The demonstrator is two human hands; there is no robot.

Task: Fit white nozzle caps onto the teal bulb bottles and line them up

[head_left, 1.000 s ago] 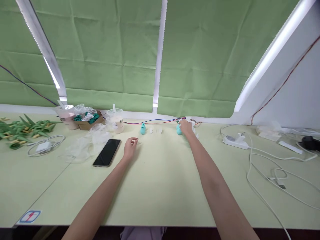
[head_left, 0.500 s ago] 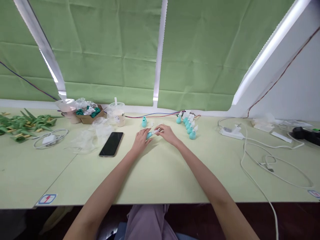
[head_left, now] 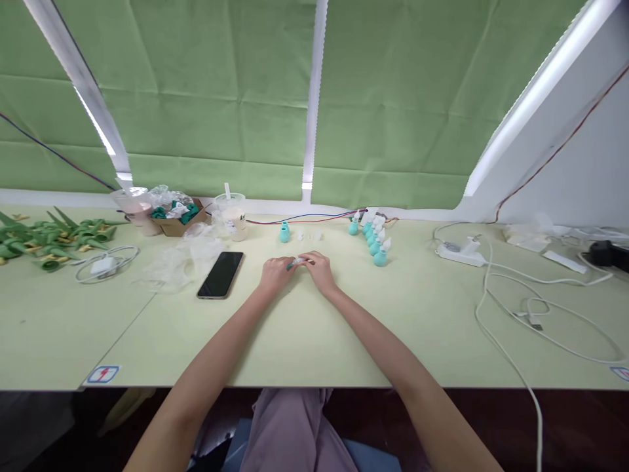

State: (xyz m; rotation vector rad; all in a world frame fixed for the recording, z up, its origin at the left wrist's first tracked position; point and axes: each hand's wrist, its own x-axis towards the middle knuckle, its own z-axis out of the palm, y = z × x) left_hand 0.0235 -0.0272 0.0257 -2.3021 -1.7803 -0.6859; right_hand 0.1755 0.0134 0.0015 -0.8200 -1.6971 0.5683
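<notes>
Over the middle of the table, my left hand point(head_left: 276, 273) is closed around a small teal bottle, of which only a little shows between the fingers. My right hand point(head_left: 320, 271) pinches a small white tip point(head_left: 297, 261) against the bottle's end. Whether the tip sits inside the bottle I cannot tell. Beyond my hands stands an uncapped teal bottle point(head_left: 284, 232), with small white pieces point(head_left: 301, 236) lying beside it. To the right, several teal bottles point(head_left: 380, 257) with white flame-shaped tips stand upright, most in a slanting row.
Left of my hands lie a black phone point(head_left: 221, 275) and a crumpled plastic bag point(head_left: 170, 265). Behind them are drink cups point(head_left: 238, 226) and a cardboard box point(head_left: 179, 226). Green plastic parts point(head_left: 59, 239) fill the far left. A power strip point(head_left: 460, 254) and white cables point(head_left: 515, 278) spread rightward.
My hands have drawn closer together, with the fingers wrapped tighter around the bottle and tip. The small white pieces behind them show more fully. The camera view has shifted slightly.
</notes>
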